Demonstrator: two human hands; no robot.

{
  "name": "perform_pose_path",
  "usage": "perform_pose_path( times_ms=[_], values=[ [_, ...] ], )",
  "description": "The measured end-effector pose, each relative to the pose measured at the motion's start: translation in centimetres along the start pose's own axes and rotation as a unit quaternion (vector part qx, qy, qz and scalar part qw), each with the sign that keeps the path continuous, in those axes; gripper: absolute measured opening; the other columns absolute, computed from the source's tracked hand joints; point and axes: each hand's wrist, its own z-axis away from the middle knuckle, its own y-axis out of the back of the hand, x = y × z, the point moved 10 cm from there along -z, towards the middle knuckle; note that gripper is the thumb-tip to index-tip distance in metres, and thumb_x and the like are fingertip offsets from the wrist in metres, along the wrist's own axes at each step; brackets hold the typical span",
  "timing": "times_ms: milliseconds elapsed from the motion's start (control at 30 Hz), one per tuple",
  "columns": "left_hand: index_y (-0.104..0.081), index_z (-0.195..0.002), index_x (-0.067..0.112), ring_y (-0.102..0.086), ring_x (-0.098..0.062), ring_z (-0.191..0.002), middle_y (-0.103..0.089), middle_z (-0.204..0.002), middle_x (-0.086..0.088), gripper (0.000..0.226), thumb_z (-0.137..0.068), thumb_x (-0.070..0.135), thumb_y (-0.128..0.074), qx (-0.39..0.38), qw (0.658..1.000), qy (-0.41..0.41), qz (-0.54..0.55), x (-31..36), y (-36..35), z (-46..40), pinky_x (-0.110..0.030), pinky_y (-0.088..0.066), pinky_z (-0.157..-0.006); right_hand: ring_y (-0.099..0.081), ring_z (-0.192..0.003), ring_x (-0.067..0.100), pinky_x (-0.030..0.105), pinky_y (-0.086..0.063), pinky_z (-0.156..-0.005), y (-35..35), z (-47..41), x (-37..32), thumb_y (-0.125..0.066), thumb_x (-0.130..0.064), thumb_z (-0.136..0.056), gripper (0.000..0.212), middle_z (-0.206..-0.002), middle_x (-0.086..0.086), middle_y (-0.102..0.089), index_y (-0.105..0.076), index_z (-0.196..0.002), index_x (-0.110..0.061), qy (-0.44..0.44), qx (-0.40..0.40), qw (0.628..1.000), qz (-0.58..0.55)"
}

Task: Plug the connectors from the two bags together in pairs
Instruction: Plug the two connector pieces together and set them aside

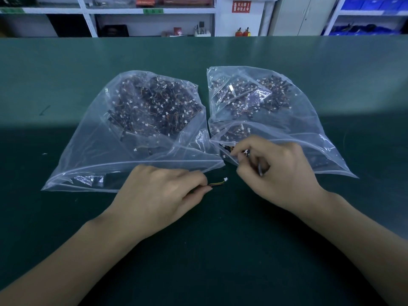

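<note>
Thin yellow, red and black wires ending in a small white plastic plug made up the wired connector, pinched at its dark end by the left hand, fingers curled together on it, plug tip sticking out to the right just above the mat. Right hand reached into the mouth of the right bag, fingertips pinched on a small connector piece at the opening; exact piece too small to tell. Left bag, clear crinkly plastic with a zip edge, lay flat just beside the right one, nearly touching, both stuffed with dark tangled connector heaps dotted with white plugs. Both bags sat on a smooth dark green table mat. White shelving stood behind, with a red sign on the wall.
</note>
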Motion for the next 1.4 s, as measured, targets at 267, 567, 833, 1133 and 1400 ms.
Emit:
perform_pose_path(
  times_ms=[267, 567, 833, 1133, 1400],
  values=[
    [-0.081, -0.09, 0.023, -0.058, -0.007, -0.056, -0.066, -0.072, 0.015, 0.018, -0.104, 0.027, -0.071, 0.104, 0.994, -0.013, 0.014, 0.4, 2.5, 0.2, -0.032, -0.042, -0.039, -0.04, -0.051, -0.003, 0.009, -0.031, -0.06, -1.7, 0.8, -2.0, -0.073, -0.033, -0.099, 0.02, -0.063, -0.025, -0.038, -0.079, -0.103, -0.014, 0.073, -0.068, 0.986, -0.134],
    [-0.081, -0.095, 0.019, -0.06, -0.007, -0.057, -0.07, -0.077, 0.014, 0.018, -0.104, 0.029, -0.071, 0.109, 0.993, 0.021, 0.033, -0.5, 2.6, 0.2, -0.032, -0.045, -0.04, -0.044, -0.05, 0.015, 0.032, -0.04, -0.049, -1.4, 0.8, -0.9, -0.079, -0.024, -0.095, 0.009, -0.066, -0.009, -0.056, -0.08, -0.097, -0.015, 0.057, -0.015, 0.978, -0.201],
    [-0.08, -0.09, 0.018, -0.038, 0.003, -0.067, -0.064, -0.073, 0.014, 0.017, -0.103, 0.026, -0.073, 0.126, 0.988, 0.052, 0.079, -1.1, 2.6, 0.4, -0.029, -0.043, -0.043, -0.046, -0.05, 0.018, 0.034, -0.04, -0.048, -1.1, 0.8, -0.9, -0.084, -0.019, -0.09, 0.008, -0.065, -0.005, -0.062, -0.077, -0.095, -0.019, 0.037, -0.005, 0.971, -0.236],
    [-0.08, -0.088, 0.02, -0.052, -0.01, -0.055, -0.063, -0.07, 0.01, 0.016, -0.102, 0.021, -0.072, 0.1, 0.991, 0.034, 0.082, -0.6, 2.4, 0.3, -0.034, -0.043, -0.042, -0.046, -0.051, 0.015, 0.036, -0.04, -0.049, -1.4, 0.8, -1.2, -0.083, -0.019, -0.09, 0.006, -0.065, -0.001, -0.062, -0.077, -0.092, -0.02, 0.029, -0.027, 0.968, -0.249],
    [-0.08, -0.088, 0.02, -0.052, -0.01, -0.055, -0.063, -0.071, 0.011, 0.016, -0.102, 0.021, -0.072, 0.102, 0.992, 0.028, 0.073, -0.5, 2.3, 0.3, -0.035, -0.043, -0.042, -0.047, -0.05, 0.015, 0.036, -0.04, -0.048, -1.4, 0.8, -1.3, -0.083, -0.017, -0.089, 0.007, -0.063, -0.003, -0.061, -0.077, -0.093, -0.019, 0.031, -0.027, 0.967, -0.25]
  ],
)
